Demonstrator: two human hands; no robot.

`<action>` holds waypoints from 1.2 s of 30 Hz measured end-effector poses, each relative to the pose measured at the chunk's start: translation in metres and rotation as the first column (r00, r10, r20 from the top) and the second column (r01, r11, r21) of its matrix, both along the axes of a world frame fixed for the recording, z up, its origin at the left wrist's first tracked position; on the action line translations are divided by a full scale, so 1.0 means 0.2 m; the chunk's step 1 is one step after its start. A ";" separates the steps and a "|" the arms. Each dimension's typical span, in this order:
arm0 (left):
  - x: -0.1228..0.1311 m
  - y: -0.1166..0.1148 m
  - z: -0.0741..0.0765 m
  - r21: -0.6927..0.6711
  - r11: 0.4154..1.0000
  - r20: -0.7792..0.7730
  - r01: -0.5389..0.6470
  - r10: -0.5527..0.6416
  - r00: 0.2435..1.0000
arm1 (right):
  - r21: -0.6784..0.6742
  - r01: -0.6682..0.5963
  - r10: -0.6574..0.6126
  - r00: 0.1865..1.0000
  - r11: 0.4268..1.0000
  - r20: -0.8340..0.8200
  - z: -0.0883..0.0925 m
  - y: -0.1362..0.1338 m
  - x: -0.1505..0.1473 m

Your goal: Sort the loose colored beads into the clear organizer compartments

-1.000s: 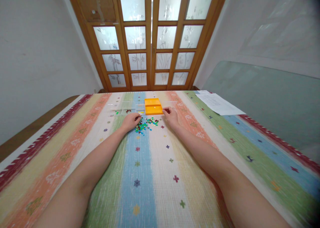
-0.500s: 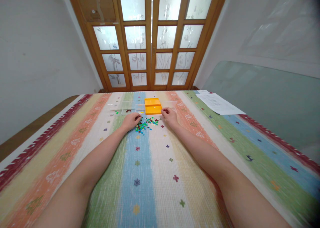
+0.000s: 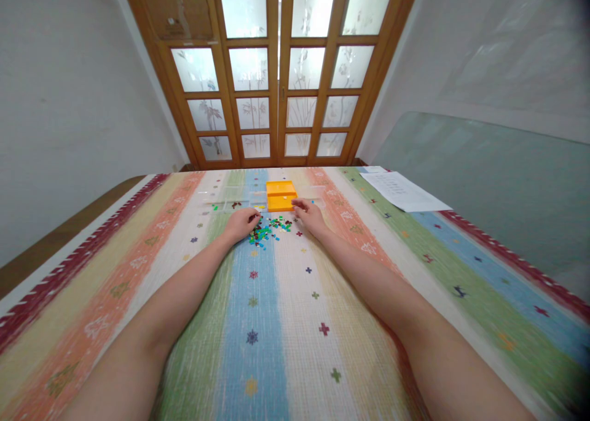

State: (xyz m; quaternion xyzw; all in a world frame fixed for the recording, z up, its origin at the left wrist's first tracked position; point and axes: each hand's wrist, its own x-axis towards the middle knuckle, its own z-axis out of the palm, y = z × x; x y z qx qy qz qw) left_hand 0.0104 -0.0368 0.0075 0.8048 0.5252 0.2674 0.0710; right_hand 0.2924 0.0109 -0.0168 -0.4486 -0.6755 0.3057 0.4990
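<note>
A mixed pile of tiny green, blue, brown and white pieces (image 3: pixel 263 232) lies on the striped cloth in front of an opened orange box (image 3: pixel 282 204). My left hand (image 3: pixel 243 224) rests at the pile's left edge, fingers curled together; anything in them is too small to make out. At the box's front right corner is my right hand (image 3: pixel 308 214), its thumb and fingertips slightly apart with nothing visible between them. Inside the box sits a small white piece (image 3: pixel 284 197). Beyond the right hand, a small blue piece (image 3: pixel 312 202) shows.
Clear shallow trays (image 3: pixel 224 207) flank the orange box; the left one holds a few green (image 3: pixel 214 207), brown (image 3: pixel 236 205) and yellow pieces. Printed papers (image 3: pixel 401 189) lie at the far right. Behind the table (image 3: pixel 251 359) stand wooden glazed doors (image 3: pixel 279 70).
My right hand has shifted slightly left over the box's corner, and its fingers have parted. A white piece now shows in the box, and a blue one beyond the hand. My left hand stays put.
</note>
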 end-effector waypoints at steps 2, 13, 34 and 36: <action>0.00 0.00 0.00 -0.004 1.000 0.001 0.002 -0.002 1.000 | 0.071 -0.018 0.010 0.993 0.997 0.116 0.01 -0.03 0.00; 0.00 -0.01 0.01 -0.004 1.000 -0.001 -0.005 0.005 1.000 | 0.260 -0.232 0.055 0.835 0.937 0.548 0.03 -0.10 -0.04; 0.01 0.00 0.00 0.020 0.999 -0.011 0.035 -0.035 0.999 | 0.235 -0.394 0.161 0.748 0.889 0.644 0.10 -0.17 -0.03; 0.01 0.00 0.01 0.008 1.000 -0.014 0.022 -0.022 1.000 | 0.240 -0.392 0.154 0.746 0.888 0.648 0.09 -0.16 -0.04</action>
